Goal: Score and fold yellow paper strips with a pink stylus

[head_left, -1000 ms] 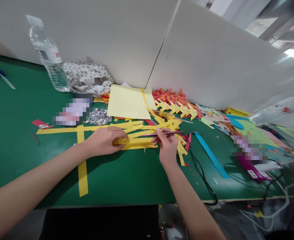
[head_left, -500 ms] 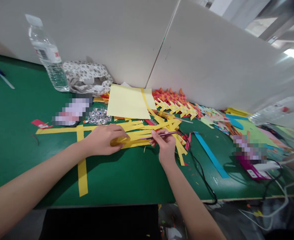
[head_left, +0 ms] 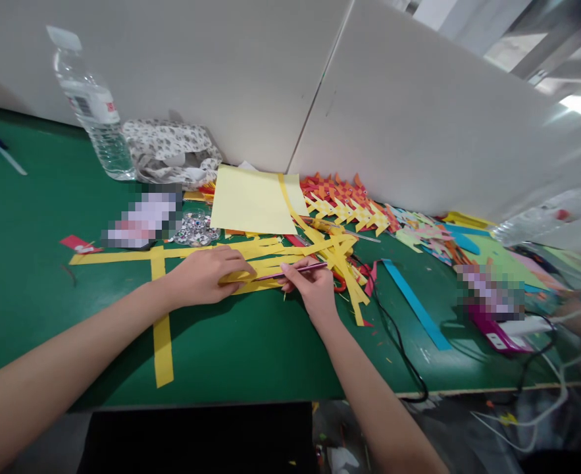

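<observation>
My left hand (head_left: 210, 275) is closed on a folded yellow paper strip (head_left: 245, 276), its fingers bent over the end. In my right hand (head_left: 310, 288) is a slim, pointed purple-pink tool (head_left: 310, 266), pinched between thumb and fingers. The tool's thin tip points left and reaches the strip by my left fingertips; whether it goes into the fold I cannot tell. Other yellow strips lie under and behind both hands. One long strip (head_left: 162, 352) runs down toward the table's front edge, below my left wrist. Red scissor handles (head_left: 340, 284) show partly beside my right hand.
Behind the hands lie a pale yellow sheet (head_left: 255, 201), a tub of small googly eyes (head_left: 195, 228) and woven paper fish (head_left: 342, 197). A water bottle (head_left: 93, 112) and a phone (head_left: 145, 220) stand at left. A blue strip (head_left: 416, 306) and a black cable (head_left: 396, 342) lie at right.
My right hand has moved left with the purple-pink tool, bringing its tip to the strip at my left fingers. The red scissor handles now show. My left hand has stayed nearly still.
</observation>
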Action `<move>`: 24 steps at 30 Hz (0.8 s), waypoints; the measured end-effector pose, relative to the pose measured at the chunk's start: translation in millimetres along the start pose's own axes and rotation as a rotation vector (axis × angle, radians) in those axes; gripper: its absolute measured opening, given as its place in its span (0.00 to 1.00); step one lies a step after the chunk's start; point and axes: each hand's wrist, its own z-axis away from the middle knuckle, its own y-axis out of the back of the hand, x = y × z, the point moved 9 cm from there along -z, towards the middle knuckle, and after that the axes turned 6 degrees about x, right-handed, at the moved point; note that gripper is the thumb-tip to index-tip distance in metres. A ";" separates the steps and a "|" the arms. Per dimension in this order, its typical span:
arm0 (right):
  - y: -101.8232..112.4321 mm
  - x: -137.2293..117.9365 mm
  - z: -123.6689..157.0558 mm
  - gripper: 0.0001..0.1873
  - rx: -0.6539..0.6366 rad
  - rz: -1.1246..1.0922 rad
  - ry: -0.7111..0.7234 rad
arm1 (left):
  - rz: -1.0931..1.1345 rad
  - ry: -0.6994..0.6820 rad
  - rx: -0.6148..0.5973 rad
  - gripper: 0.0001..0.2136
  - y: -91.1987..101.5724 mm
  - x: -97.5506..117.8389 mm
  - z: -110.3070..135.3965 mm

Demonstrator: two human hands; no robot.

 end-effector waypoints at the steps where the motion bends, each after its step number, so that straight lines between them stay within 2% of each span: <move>1: 1.7 0.4 -0.3 0.15 0.006 0.000 0.005 | 0.007 -0.003 -0.002 0.13 -0.3 0.1 0.1; 6: 12.1 -3.5 0.7 0.13 0.058 0.000 0.076 | 0.033 0.006 -0.017 0.13 -2.1 -1.8 0.3; 14: 1.6 -5.5 5.1 0.12 -0.009 0.025 0.104 | 0.054 0.014 -0.015 0.13 -1.5 -2.3 -0.9; 21: 15.4 -5.5 0.8 0.13 0.086 0.030 0.145 | 0.045 0.027 -0.034 0.13 -3.0 -3.4 -0.4; 24: 11.3 -8.5 3.1 0.13 0.063 0.020 0.167 | 0.050 0.032 -0.037 0.12 -2.8 -3.5 -0.7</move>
